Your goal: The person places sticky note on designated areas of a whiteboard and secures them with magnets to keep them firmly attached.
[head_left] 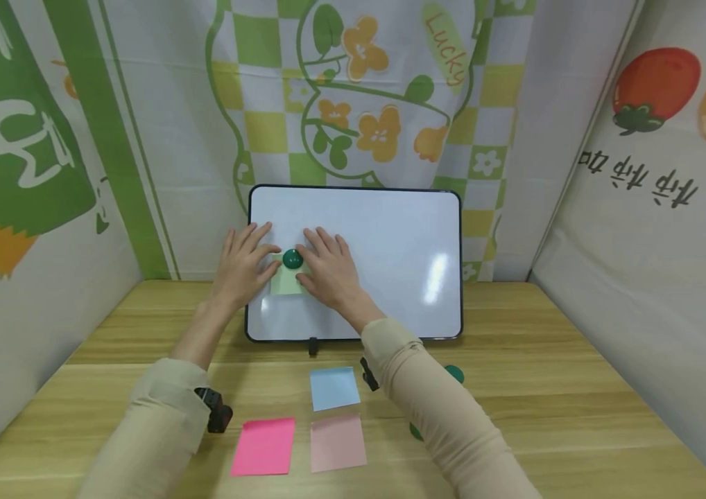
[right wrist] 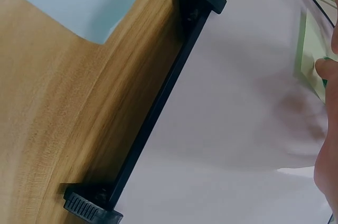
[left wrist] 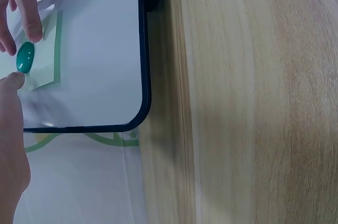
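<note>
A pale green sticky note (head_left: 286, 285) lies against the left part of a black-framed whiteboard (head_left: 384, 256) that stands on the table. Over the note's upper part sits a round, glossy green magnet (head_left: 293, 259). My left hand (head_left: 242, 269) is at the magnet's left side, fingers spread on the board and thumb tip by its edge. From the other side my right hand (head_left: 333, 272) reaches in, its forefinger at the magnet and its thumb on the note. In the left wrist view the magnet (left wrist: 25, 57) shows between fingertips of both hands.
Blue (head_left: 334, 389), bright pink (head_left: 263, 447) and pale pink (head_left: 338, 444) sticky notes lie on the wooden table before the board. Two more green pieces (head_left: 454, 374) are partly hidden by my right sleeve. Black feet (right wrist: 92, 205) hold the board's lower edge. Printed curtains (head_left: 172, 138) surround the table.
</note>
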`<state>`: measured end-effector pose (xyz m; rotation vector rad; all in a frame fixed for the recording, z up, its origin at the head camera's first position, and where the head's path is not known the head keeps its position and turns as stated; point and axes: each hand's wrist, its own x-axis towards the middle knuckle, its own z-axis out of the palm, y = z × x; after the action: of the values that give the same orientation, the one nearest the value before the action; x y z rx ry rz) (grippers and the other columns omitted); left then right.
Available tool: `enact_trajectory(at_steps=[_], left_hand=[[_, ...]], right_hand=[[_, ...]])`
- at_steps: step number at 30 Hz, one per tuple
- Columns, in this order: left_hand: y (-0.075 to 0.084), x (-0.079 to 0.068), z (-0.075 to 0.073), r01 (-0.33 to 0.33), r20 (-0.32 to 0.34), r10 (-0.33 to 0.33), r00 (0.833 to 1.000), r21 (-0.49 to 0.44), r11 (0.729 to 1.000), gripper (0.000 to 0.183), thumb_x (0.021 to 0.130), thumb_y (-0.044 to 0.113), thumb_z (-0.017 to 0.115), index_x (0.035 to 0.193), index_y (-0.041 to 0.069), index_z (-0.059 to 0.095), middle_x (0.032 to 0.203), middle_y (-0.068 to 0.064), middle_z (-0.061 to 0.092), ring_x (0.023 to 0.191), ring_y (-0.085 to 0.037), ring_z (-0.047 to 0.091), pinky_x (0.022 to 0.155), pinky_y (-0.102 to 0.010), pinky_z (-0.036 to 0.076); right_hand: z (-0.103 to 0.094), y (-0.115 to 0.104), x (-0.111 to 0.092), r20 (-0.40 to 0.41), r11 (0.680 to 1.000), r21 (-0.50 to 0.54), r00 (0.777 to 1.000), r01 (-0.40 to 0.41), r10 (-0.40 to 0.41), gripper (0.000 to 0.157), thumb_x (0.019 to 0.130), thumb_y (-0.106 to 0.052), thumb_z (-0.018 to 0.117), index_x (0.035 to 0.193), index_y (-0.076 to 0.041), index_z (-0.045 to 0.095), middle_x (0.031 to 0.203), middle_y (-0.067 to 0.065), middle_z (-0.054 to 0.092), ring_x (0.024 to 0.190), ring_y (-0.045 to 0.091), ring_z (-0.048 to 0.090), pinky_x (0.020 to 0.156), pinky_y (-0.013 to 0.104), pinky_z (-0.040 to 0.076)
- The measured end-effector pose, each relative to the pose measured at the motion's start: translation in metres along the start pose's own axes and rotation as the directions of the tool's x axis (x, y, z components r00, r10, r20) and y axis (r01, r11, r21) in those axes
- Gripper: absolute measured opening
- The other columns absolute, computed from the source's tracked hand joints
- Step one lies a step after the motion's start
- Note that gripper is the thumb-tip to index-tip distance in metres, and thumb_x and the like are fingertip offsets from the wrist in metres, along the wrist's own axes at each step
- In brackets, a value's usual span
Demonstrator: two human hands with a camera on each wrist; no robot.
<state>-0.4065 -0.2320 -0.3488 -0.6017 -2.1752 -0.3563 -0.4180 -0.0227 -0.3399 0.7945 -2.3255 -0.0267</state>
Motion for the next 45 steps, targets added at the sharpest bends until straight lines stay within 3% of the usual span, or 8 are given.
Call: enact_trajectory(at_steps=[4, 13, 21, 29, 38, 45], left_hand=[[0.003, 0.001, -0.001, -0.014, 0.008, 0.014, 1.000, -0.010, 1.000, 0.023, 0.086, 0.017, 0.076, 0.106, 0.007, 0.070, 0.151, -0.015, 0.047, 0.142, -0.041, 0.037, 0.120, -0.065, 0.016], [0.010, 0.001, -0.001, 0.032, 0.150, -0.016, 0.989, -0.109, 0.994, 0.034, 0.088, 0.024, 0.076, 0.117, 0.009, 0.067, 0.157, -0.015, 0.039, 0.145, -0.043, 0.031, 0.118, -0.067, 0.019], [0.015, -0.002, -0.001, 0.029, 0.183, -0.006, 0.983, -0.124, 0.992, 0.042, 0.088, 0.029, 0.076, 0.124, 0.011, 0.065, 0.158, -0.013, 0.037, 0.147, -0.042, 0.028, 0.120, -0.066, 0.013], [0.020, -0.008, -0.005, -0.001, 0.217, 0.029, 0.976, -0.128, 0.992, 0.065, 0.086, 0.036, 0.076, 0.141, 0.010, 0.053, 0.160, -0.015, 0.033, 0.149, -0.043, 0.021, 0.119, -0.068, 0.010], [0.028, -0.013, -0.010, -0.008, 0.250, 0.039, 0.968, -0.122, 0.992, 0.066, 0.088, 0.039, 0.073, 0.143, 0.011, 0.051, 0.162, -0.014, 0.031, 0.150, -0.043, 0.019, 0.119, -0.068, 0.008], [0.038, -0.012, -0.012, -0.029, 0.286, 0.059, 0.956, -0.109, 0.994, 0.070, 0.088, 0.044, 0.072, 0.146, 0.013, 0.047, 0.163, -0.013, 0.029, 0.150, -0.044, 0.018, 0.120, -0.067, 0.007]], right_hand=[[0.000, 0.003, -0.004, -0.011, 1.000, -0.003, 1.000, 0.003, -0.003, 0.061, 0.091, -0.052, 0.066, 0.142, -0.021, 0.054, 0.159, 0.004, 0.038, 0.149, 0.027, 0.031, 0.121, 0.050, 0.028], [0.000, 0.007, -0.012, -0.009, 0.999, 0.046, 1.000, 0.015, -0.014, 0.065, 0.091, -0.055, 0.065, 0.143, -0.020, 0.052, 0.159, 0.005, 0.038, 0.149, 0.028, 0.031, 0.121, 0.051, 0.027], [-0.002, 0.012, -0.022, -0.003, 0.995, 0.100, 1.000, 0.005, -0.005, 0.067, 0.090, -0.055, 0.066, 0.144, -0.020, 0.050, 0.159, 0.006, 0.037, 0.150, 0.028, 0.029, 0.122, 0.051, 0.025], [-0.011, 0.022, -0.032, 0.033, 0.990, 0.141, 0.999, -0.005, 0.001, 0.074, 0.089, -0.059, 0.064, 0.148, -0.019, 0.045, 0.161, 0.006, 0.033, 0.152, 0.028, 0.024, 0.123, 0.053, 0.021], [-0.022, 0.027, -0.045, 0.114, 0.976, 0.210, 0.993, -0.064, 0.041, 0.082, 0.089, -0.064, 0.061, 0.152, -0.018, 0.038, 0.164, 0.006, 0.028, 0.153, 0.030, 0.019, 0.123, 0.058, 0.016], [-0.023, 0.032, -0.061, 0.151, 0.977, 0.201, 0.988, -0.072, 0.042, 0.085, 0.088, -0.066, 0.060, 0.154, -0.018, 0.036, 0.165, 0.006, 0.026, 0.154, 0.030, 0.018, 0.122, 0.061, 0.016]])
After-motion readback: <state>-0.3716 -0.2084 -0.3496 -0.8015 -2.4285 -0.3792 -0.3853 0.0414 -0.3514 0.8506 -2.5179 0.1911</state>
